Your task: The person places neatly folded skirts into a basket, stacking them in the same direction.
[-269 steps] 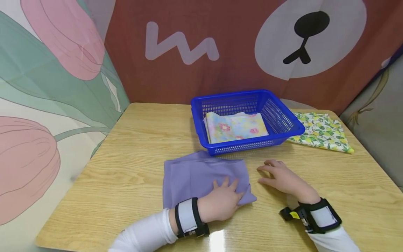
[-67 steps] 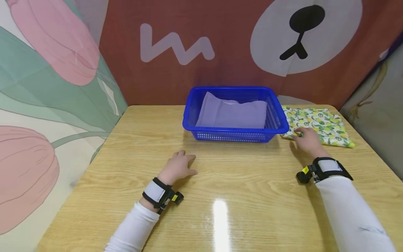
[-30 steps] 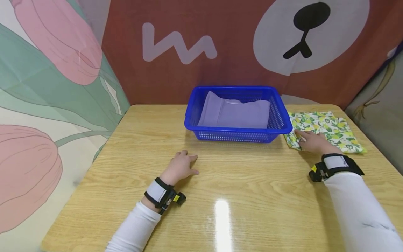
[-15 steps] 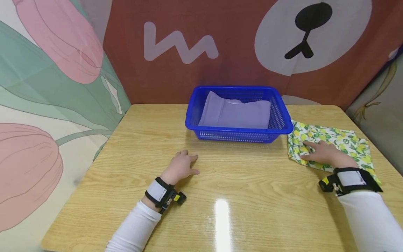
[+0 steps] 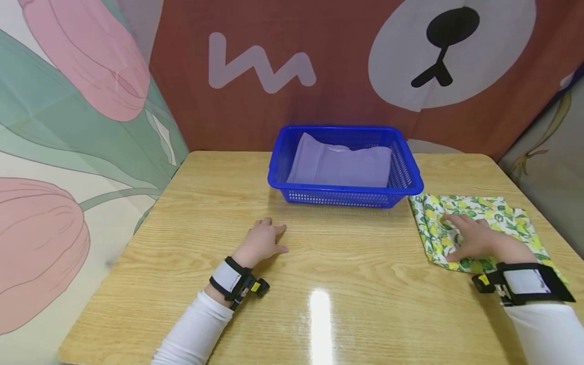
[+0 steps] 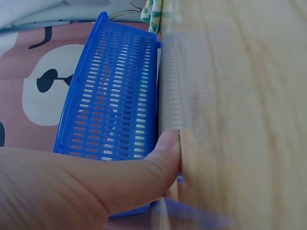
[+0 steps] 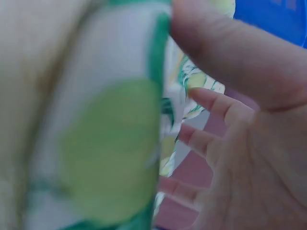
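Observation:
My right hand (image 5: 476,238) rests on a folded cloth (image 5: 508,218) with a lemon and green leaf print, lying at the right side of the wooden table. In the right wrist view its fingers (image 7: 218,103) reach out spread, tips against the cloth, and the thumb stands apart from them. A near fold of that cloth fills the left half there, blurred. My left hand (image 5: 262,241) lies on the tabletop with fingers relaxed, holding nothing; its thumb (image 6: 144,177) shows in front of the basket in the left wrist view.
A blue plastic basket (image 5: 347,190) with slotted walls stands at the back of the table (image 5: 219,192), holding a folded purple cloth (image 5: 353,167). The lemon cloth's left corner lies close by the basket's right front corner. Printed fabric (image 5: 337,111) hangs behind the table.
The purple cloth, earlier under my left hand, is now in the basket over the floral one. My right hand has slid the lemon cloth toward me from beside the basket. The left hand recently stays still.

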`<state>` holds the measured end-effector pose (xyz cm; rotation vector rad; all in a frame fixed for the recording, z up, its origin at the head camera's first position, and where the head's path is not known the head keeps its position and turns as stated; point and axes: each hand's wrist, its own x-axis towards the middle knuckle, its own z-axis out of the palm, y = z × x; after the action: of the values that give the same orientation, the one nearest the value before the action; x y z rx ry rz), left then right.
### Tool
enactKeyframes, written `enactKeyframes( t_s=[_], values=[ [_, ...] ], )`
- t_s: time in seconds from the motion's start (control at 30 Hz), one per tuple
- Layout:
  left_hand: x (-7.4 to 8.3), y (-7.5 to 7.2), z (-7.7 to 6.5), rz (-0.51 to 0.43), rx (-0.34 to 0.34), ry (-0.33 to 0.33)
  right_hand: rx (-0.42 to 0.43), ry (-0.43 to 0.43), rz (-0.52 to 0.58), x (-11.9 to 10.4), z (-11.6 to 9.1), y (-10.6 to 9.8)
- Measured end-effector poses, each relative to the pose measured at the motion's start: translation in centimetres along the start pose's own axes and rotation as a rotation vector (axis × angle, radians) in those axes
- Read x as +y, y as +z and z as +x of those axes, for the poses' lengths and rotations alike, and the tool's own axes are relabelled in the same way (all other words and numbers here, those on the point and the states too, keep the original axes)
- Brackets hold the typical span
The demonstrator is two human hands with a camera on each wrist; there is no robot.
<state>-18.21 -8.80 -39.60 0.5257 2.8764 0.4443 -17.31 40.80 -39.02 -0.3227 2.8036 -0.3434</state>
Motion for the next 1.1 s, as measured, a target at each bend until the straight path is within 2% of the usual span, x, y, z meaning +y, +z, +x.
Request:
enactKeyframes(
  t_s=[0.17,0.33,0.57,0.8,1.1],
  values=[
    [0.0,0.0,0.0,0.002,-0.002,-0.006,-0.024,-0.017,-0.026,-2.2,-1.3,0.9],
    [-0.1,0.0,0.1,-0.004,-0.012,-0.006,-0.027,0.007,-0.047,-4.0,-2.0,2.1],
    [-0.1,-0.1,-0.1,-0.002,-0.005,0.000,-0.070,-0.035,-0.011,-6.7,-1.8,3.4],
    [0.0,-0.2,-0.3,-0.003,-0.007,-0.003,-0.104,-0.057,-0.022,-11.0,-1.4,4.3],
    [0.1,-0.1,-0.2,0.008,-0.004,0.006,-0.135,-0.136,-0.029,-15.9,-1.4,5.2]
  ],
)
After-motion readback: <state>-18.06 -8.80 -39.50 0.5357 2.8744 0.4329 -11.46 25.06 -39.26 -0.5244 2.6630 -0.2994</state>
